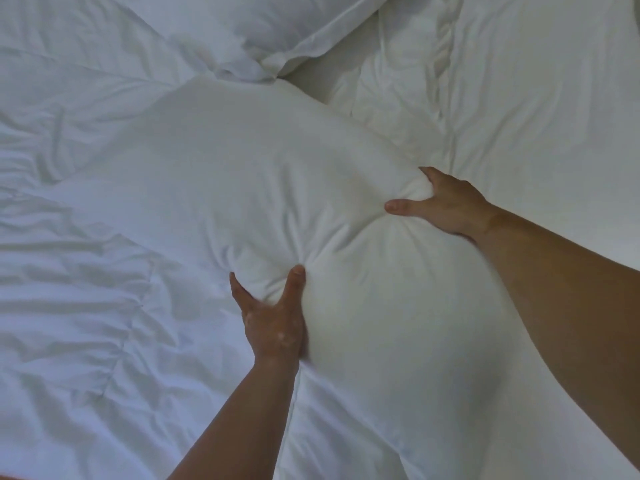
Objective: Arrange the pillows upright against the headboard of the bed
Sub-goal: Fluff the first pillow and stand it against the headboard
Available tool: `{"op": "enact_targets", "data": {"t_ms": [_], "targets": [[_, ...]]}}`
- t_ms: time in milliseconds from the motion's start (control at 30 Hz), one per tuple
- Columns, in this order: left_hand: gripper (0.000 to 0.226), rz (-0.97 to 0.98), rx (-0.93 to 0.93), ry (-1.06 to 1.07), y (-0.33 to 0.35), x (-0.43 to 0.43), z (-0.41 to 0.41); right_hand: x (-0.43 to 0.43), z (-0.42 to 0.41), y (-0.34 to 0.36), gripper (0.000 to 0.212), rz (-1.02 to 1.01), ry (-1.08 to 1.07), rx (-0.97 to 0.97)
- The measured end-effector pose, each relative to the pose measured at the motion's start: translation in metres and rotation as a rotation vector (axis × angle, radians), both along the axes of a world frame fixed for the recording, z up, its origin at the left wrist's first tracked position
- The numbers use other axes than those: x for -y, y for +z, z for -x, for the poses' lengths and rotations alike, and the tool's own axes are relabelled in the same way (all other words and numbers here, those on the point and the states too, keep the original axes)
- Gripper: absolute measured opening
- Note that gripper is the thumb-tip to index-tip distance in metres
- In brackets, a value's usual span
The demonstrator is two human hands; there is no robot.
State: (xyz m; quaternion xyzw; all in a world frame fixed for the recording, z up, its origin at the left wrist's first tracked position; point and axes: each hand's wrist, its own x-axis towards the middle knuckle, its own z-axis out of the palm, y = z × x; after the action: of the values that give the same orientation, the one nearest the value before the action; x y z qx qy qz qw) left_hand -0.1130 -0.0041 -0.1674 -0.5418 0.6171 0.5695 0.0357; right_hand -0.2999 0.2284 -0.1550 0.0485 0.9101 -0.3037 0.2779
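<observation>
A large white pillow (pixel 249 174) lies across the middle of the bed, its near end bulging toward me. My left hand (pixel 273 320) pinches the pillow's lower left edge, thumb on top and fingers tucked under. My right hand (pixel 440 209) clamps the pillow's right edge, thumb pressed into the fabric. A second white pillow (pixel 277 26) lies flat at the top of the view, its corner touching the first pillow. No headboard is in view.
A creased white duvet (pixel 69 289) covers the bed on the left and below. More white bedding (pixel 536 98) with a long fold fills the right side.
</observation>
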Motion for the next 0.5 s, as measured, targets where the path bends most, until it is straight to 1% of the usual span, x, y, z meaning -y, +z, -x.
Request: {"op": "enact_targets", "data": {"t_ms": [167,300,367,500], "targets": [[0.099,-0.027,-0.080,0.020,0.020,-0.003,-0.010,0.004,-0.025,0.021,0.099,0.068,-0.040,-0.086],[0.088,-0.076,-0.175,0.019,0.041,-0.007,-0.022,0.006,-0.048,0.050,0.074,0.112,-0.069,-0.168],[0.081,-0.104,-0.213,0.010,0.053,-0.010,-0.033,0.003,-0.063,0.066,0.067,0.115,-0.080,-0.199],[0.069,-0.136,-0.273,-0.054,0.075,-0.023,-0.065,-0.015,-0.108,0.096,0.067,0.088,-0.146,-0.250]]}}
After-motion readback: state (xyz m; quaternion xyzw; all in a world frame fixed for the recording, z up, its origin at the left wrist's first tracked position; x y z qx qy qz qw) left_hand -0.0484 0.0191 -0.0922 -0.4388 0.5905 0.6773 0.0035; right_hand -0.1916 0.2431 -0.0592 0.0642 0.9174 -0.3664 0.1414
